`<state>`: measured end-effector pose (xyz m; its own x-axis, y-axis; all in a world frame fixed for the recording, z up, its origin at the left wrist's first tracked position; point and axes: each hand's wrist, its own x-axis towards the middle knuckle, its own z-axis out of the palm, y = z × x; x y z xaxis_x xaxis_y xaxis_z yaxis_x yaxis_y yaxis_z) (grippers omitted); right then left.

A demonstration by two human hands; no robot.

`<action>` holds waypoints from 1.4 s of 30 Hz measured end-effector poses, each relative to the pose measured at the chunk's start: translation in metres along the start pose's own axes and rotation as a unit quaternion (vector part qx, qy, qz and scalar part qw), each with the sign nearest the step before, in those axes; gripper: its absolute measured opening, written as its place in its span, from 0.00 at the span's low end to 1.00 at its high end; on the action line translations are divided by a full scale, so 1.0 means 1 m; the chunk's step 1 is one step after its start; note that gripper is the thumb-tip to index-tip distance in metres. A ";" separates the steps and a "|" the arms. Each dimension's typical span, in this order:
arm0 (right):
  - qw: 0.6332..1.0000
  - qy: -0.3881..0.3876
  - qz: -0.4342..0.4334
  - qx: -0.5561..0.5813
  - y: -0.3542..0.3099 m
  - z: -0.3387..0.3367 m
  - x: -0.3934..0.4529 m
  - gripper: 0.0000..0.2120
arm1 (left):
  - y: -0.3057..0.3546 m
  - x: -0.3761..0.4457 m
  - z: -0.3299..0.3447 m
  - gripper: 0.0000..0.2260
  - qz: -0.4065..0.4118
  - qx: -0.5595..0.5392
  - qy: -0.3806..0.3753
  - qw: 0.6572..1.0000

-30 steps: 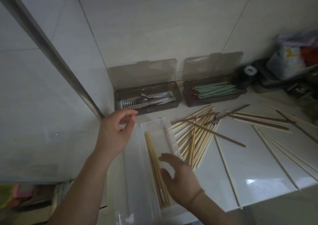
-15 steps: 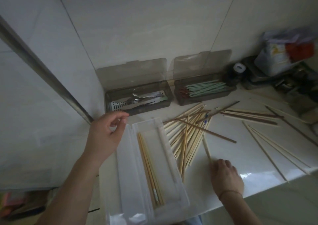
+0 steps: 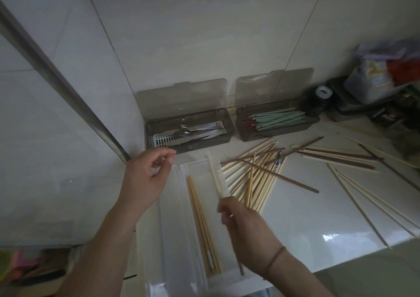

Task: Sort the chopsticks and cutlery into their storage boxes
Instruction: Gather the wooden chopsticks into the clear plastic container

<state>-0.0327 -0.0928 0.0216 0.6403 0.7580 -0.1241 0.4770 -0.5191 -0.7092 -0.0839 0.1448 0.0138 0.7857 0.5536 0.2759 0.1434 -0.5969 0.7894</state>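
A pale chopstick [image 3: 215, 176] slants above the clear box [image 3: 229, 278], which holds bamboo chopsticks [image 3: 202, 224] lengthwise.

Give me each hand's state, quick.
Left hand: fingers loosely curled, holding nothing, by the clear box lid.
Right hand: grips a pale chopstick over the box.

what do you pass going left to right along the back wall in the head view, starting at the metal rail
metal rail → smoky box with cutlery → smoky box with green chopsticks → dark round jar with a white top → clear tub under plastic bags
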 end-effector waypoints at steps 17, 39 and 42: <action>0.959 -0.184 0.103 -0.188 0.005 0.066 0.048 0.18 | -0.001 0.001 -0.003 0.07 -0.011 -0.011 0.004 1.000; 0.926 0.090 0.347 -0.120 0.099 0.012 -0.001 0.06 | -0.006 -0.004 -0.001 0.07 0.022 0.032 -0.018 0.999; 0.928 0.069 0.330 -0.160 0.101 0.017 -0.008 0.12 | -0.005 -0.001 0.003 0.08 0.039 0.044 -0.029 0.998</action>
<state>0.0002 -0.1445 -0.0613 0.9172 0.1874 -0.3516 0.0940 -0.9594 -0.2661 -0.0836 0.1451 0.0081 0.8295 0.4711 0.3000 0.1317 -0.6870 0.7146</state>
